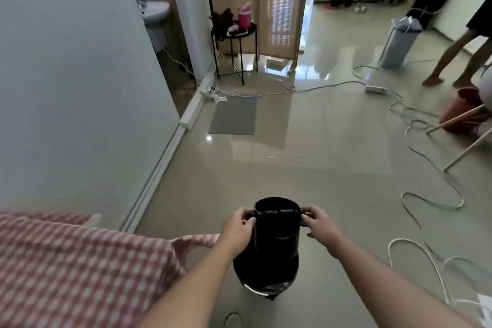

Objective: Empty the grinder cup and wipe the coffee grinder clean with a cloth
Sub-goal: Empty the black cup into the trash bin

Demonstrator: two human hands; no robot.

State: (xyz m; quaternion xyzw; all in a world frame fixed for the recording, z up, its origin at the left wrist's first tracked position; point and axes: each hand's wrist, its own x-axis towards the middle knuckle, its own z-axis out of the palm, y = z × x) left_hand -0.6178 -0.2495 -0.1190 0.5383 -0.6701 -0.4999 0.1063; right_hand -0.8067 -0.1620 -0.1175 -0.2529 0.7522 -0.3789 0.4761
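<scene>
I hold a black cylindrical grinder cup point(277, 224) low in the middle of the view, over the floor. My left hand point(238, 229) grips its left side near the top rim, and my right hand point(319, 226) grips the right side. The fingers of both hands pinch a dark bar across the top of the cup. Directly beneath it stands a wider black bin point(265, 274) with a shiny black bag and a metal ring at its base. The inside of the cup is hidden. A pink-and-white checked cloth point(80, 266) spreads over a surface at my lower left, one corner reaching toward my left wrist.
White cables point(431, 194) snake over the glossy tiled floor on the right, with a power strip point(375, 88) farther back. A grey mat point(234, 114), a black side table point(234, 34) and a folding screen stand ahead. A person's bare legs point(452, 58) are at the right.
</scene>
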